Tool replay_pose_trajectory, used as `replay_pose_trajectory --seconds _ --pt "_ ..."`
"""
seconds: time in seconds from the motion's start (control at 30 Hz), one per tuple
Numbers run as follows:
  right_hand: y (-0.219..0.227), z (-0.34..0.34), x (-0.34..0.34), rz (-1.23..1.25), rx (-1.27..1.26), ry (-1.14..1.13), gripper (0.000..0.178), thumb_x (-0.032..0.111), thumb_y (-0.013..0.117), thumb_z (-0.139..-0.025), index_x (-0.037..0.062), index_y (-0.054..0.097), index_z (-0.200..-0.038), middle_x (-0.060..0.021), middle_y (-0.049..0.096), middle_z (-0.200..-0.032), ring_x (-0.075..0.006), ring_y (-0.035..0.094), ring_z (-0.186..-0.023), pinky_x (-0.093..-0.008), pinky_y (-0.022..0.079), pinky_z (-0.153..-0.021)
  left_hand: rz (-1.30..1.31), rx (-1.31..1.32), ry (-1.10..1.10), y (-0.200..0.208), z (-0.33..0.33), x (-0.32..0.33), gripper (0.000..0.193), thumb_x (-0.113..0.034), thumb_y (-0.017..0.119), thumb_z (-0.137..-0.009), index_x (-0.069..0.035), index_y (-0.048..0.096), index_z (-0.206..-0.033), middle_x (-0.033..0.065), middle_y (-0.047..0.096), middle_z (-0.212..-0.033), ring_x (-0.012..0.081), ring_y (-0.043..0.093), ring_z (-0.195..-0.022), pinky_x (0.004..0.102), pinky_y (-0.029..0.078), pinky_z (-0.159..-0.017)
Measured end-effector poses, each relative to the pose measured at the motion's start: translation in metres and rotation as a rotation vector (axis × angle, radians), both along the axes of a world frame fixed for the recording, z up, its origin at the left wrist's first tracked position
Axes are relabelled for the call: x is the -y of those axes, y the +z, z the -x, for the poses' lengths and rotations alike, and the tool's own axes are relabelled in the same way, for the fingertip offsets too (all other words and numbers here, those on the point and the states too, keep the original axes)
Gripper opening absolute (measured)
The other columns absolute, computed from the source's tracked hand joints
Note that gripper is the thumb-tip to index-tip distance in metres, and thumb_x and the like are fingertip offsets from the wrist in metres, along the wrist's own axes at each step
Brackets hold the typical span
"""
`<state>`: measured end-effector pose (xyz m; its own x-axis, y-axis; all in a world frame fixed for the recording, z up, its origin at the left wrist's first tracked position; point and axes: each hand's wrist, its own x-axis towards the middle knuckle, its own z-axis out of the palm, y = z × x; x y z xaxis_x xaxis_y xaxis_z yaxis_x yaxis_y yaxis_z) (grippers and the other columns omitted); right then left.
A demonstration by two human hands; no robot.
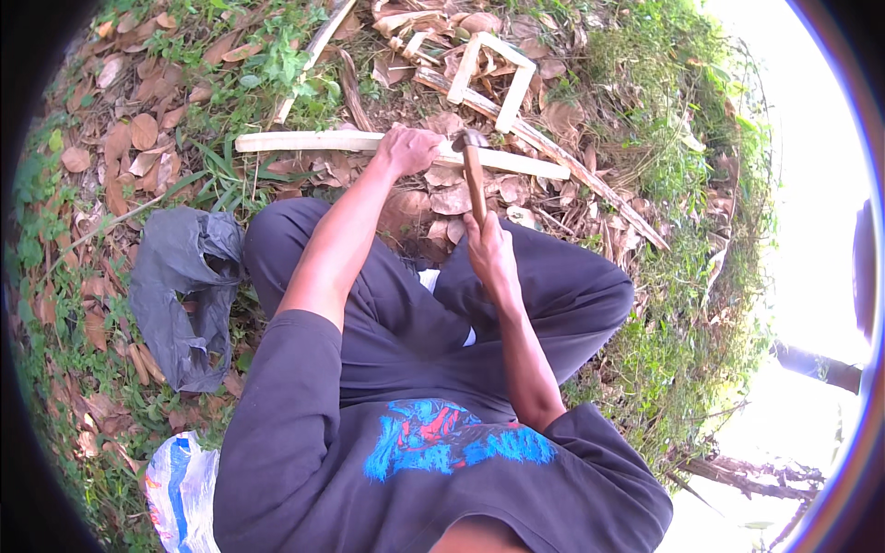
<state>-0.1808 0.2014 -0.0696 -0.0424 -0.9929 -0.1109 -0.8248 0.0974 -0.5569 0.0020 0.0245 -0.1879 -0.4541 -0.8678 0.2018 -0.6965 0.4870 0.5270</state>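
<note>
A pale wooden strip (304,141) lies crosswise just beyond my crossed legs. My left hand (408,150) is closed over the middle of it from above. Whether those fingers also pinch a nail is too small to tell. In my right hand (491,253) is a hammer (475,180), gripped low on its brown wooden handle. Its dark metal head is at the strip, a little to the right of my left hand. Whether the head touches the wood is not clear.
Beyond the strip, an angular piece of joined pale wood strips (509,53) lies by a long rough stick (608,196). Another pale strip (315,60) slants at the far left. A dark plastic bag (171,304) and a clear printed bag (171,493) sit left among leaves and grass.
</note>
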Motion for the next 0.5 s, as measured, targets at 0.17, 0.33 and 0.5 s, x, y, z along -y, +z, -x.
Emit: replay_pose_trajectory --seconds 0.17,0.33,0.5 --pt "0.034 -0.023 0.016 0.264 0.040 -0.044 0.035 0.034 0.051 -0.107 -0.0001 0.047 -0.104 -0.0321 0.059 -0.070 -0.0580 0.056 -0.065 -0.0592 0.043 -0.054 0.079 -0.040 0.018 -0.019 -0.008 -0.004 0.027 -0.024 0.057 -0.094 -0.015 0.076 -0.112 0.0074 0.077 -0.106 0.0277 0.076 -0.085 0.0417 0.060 -0.070" --pt "-0.023 -0.009 0.007 -0.064 0.006 -0.067 0.031 0.030 0.055 -0.105 0.0002 0.049 -0.103 -0.0357 0.063 -0.076 -0.0574 0.062 -0.078 -0.0626 0.047 -0.058 -0.297 0.109 -0.057 0.020 0.002 0.003 0.026 -0.019 0.044 -0.095 -0.012 0.068 -0.092 0.0102 0.075 -0.092 0.0264 0.072 -0.076 0.0450 0.060 -0.075" --pt "-0.007 -0.010 0.006 0.209 -0.036 -0.015 0.037 0.036 0.053 -0.106 -0.0010 0.051 -0.101 -0.0355 0.063 -0.078 -0.0586 0.061 -0.077 -0.0641 0.047 -0.063 -0.066 0.097 -0.017 0.000 -0.004 -0.001 0.029 -0.030 0.050 -0.098 -0.020 0.072 -0.115 0.0067 0.075 -0.111 0.0292 0.074 -0.094 0.0451 0.060 -0.085"
